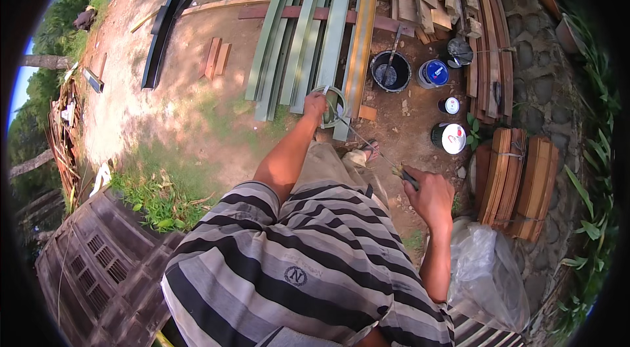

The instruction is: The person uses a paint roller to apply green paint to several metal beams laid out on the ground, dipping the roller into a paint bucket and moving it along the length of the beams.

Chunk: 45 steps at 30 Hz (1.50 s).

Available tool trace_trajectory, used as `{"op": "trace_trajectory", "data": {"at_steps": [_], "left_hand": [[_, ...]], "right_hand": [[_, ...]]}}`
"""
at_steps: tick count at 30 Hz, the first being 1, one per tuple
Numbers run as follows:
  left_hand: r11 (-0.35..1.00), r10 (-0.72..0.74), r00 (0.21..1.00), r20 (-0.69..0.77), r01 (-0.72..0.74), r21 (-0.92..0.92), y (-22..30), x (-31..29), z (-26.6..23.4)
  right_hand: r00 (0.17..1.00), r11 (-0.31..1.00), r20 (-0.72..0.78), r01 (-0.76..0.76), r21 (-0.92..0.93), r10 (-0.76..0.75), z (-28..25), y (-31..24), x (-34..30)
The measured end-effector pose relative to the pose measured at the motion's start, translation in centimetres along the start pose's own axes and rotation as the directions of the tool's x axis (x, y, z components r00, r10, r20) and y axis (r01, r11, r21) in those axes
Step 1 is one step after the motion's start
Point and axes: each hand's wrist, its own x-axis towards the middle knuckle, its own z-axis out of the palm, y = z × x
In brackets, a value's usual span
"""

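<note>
One step open, counts recorded

Judged from the grips, the step in hand is working a tool at a container. The left hand (315, 105) is closed on the edge of one round, pale green container (333, 117) at the frame's centre (contents cannot be made out). The right hand (431, 197), well apart at centre right, is clamped on one dark-handled tool with a thin rod (410, 179), which points toward the container. In judgement, the next move calls for a level container and a guided rod.

Count, upper right: one round black plastic bucket (410, 72), one blue-lidded round can (433, 74). Right of centre: two white-lidded round cans (453, 139). Lower right: two tied bundles of brown wooden boards (502, 179). Pale green metal channels (335, 25), top centre: several, overlapping, no firm count.
</note>
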Motion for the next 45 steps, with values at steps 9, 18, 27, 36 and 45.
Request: {"op": "trace_trajectory", "data": {"at_steps": [9,18,27,36,45], "left_hand": [[0.988,-0.053,0.996,-0.066,0.042,-0.150,-0.2,1.7,4.5],[0.997,-0.035,0.998,-0.051,0.031,-0.076,2.4,2.8,5.7],[0.998,-0.028,0.999,-0.031,0.026,-0.062,2.5,2.8,4.3],[0.986,-0.074,0.997,0.028,0.077,-0.145,2.5,-1.6,2.2],[0.970,-0.094,0.995,0.029,0.098,-0.221,3.5,-5.5,-1.9]], "right_hand": [[0.985,0.991,-0.106,-0.136,-0.011,0.134,-1.8,-1.1,-1.6],[0.945,0.971,-0.223,-0.230,0.067,0.239,-4.4,-3.0,-3.2],[0.927,0.964,-0.265,-0.255,0.077,0.266,-5.8,-2.4,1.4],[0.961,0.975,-0.190,-0.212,-0.057,0.198,2.7,1.1,17.4],[0.993,0.982,-0.012,-0.119,-0.146,0.118,4.7,5.0,28.3]]}}
